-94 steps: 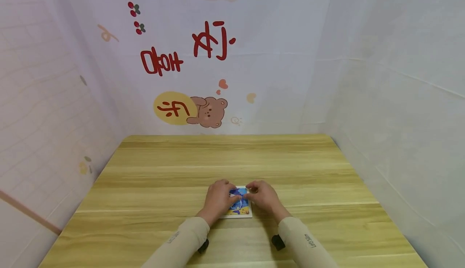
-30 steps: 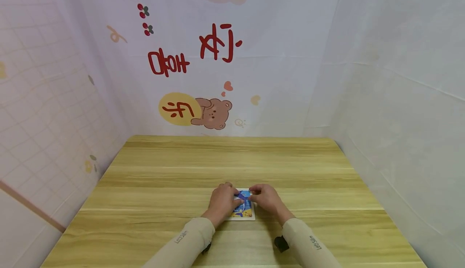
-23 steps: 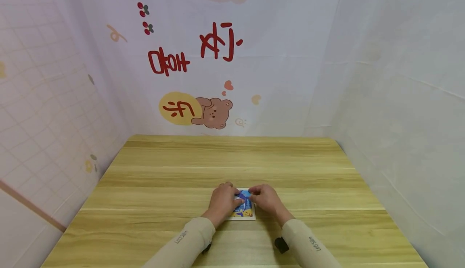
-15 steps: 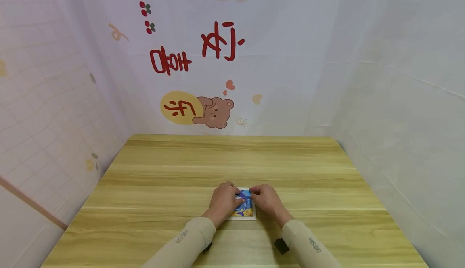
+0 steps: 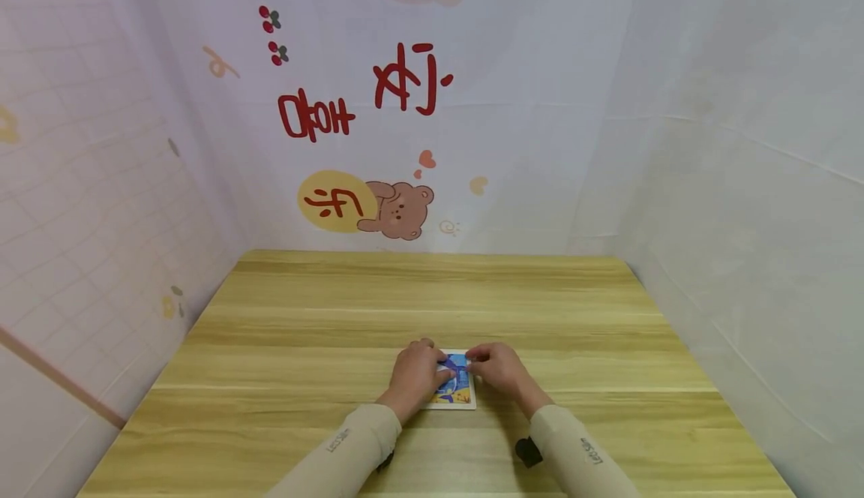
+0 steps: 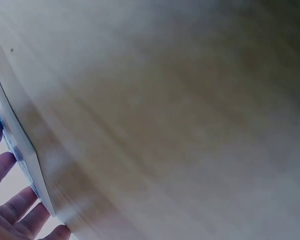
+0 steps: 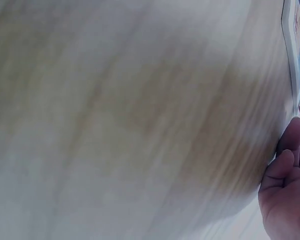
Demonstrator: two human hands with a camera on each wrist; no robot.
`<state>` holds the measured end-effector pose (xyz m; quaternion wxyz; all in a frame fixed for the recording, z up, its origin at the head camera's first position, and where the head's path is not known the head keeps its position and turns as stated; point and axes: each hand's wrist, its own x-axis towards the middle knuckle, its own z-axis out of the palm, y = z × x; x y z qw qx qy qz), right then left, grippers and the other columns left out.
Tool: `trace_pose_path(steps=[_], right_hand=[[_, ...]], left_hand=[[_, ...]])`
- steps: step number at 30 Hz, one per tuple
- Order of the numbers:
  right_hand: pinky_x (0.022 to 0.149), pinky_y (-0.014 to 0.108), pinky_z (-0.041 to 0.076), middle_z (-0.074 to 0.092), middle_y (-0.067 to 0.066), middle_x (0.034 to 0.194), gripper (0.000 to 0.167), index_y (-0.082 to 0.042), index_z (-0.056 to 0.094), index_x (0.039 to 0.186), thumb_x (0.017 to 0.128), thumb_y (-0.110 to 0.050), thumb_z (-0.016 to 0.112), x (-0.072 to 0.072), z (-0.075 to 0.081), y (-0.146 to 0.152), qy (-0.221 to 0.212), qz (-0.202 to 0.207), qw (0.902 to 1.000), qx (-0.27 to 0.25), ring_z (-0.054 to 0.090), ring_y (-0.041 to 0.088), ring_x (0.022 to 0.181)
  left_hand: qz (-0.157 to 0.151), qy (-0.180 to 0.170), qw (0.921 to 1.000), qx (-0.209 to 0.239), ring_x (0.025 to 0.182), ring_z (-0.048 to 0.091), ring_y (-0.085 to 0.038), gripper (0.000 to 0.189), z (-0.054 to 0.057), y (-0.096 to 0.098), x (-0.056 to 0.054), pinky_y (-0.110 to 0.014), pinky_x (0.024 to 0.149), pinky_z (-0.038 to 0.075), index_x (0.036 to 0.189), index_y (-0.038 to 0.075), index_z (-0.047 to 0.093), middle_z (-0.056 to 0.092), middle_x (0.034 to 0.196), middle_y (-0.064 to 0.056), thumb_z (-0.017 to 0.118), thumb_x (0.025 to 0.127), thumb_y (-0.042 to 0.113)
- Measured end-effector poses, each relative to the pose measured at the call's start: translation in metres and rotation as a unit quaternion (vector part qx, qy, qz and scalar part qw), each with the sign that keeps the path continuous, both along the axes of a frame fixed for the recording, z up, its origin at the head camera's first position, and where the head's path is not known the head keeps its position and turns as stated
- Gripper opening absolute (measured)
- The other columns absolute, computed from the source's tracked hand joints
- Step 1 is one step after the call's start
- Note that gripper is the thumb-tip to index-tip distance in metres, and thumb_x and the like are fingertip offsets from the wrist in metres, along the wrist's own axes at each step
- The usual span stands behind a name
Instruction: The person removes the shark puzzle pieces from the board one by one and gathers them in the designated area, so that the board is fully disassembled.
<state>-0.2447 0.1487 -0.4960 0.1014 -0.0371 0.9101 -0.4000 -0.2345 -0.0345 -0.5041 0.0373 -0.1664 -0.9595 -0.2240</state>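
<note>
A flat, square picture board with a white border lies on the table, showing a blue, purple and yellow sea picture. My left hand rests over its left part, thumb on the picture and fingers spread toward the far edge. In the left wrist view, the left fingers reach along the board's rim. My right hand is at the far right corner, index finger and thumb touching there with a gap between them. The right wrist view shows relaxed right fingers close by the board's rim.
The wood-grain table extends around the board on all sides. White printed cloth hangs behind it and at both sides, with a bear drawing at the back. Dark bands show at the sleeves.
Over the last second my right thumb and fingertips have shifted slightly right, toward the board's edge. The left hand stays in place on the board. The head view has moved a little since the oldest frame.
</note>
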Motion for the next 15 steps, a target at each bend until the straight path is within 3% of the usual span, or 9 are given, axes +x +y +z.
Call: trace_pose_path(steps=[6, 15], right_hand=[[0.075, 0.034, 0.049, 0.071, 0.010, 0.111, 0.021, -0.004, 0.076, 0.107, 0.090, -0.008, 0.064, -0.0024, -0.0028, 0.0027, 0.022, 0.005, 0.9997, 0.009, 0.057, 0.019, 0.087], [0.056, 0.029, 0.040, 0.069, 0.007, 0.099, 0.024, -0.002, 0.075, 0.110, 0.092, -0.007, 0.062, -0.0003, -0.0038, 0.0008, 0.016, 0.013, 0.9998, -0.005, 0.050, 0.015, 0.064]], left_hand=[[0.001, 0.000, 1.0000, 0.000, 0.090, 0.059, -0.023, 0.031, 0.0001, 0.0015, -0.0012, -0.042, 0.081, 0.049, 0.103, 0.010, 0.080, 0.064, 0.098, -0.005, 0.077, 0.086, 0.036], [0.035, -0.023, 0.9991, 0.004, 0.081, 0.053, -0.018, 0.016, 0.0013, 0.0078, -0.0061, -0.037, 0.073, 0.046, 0.088, 0.013, 0.079, 0.057, 0.083, 0.003, 0.076, 0.089, 0.029]])
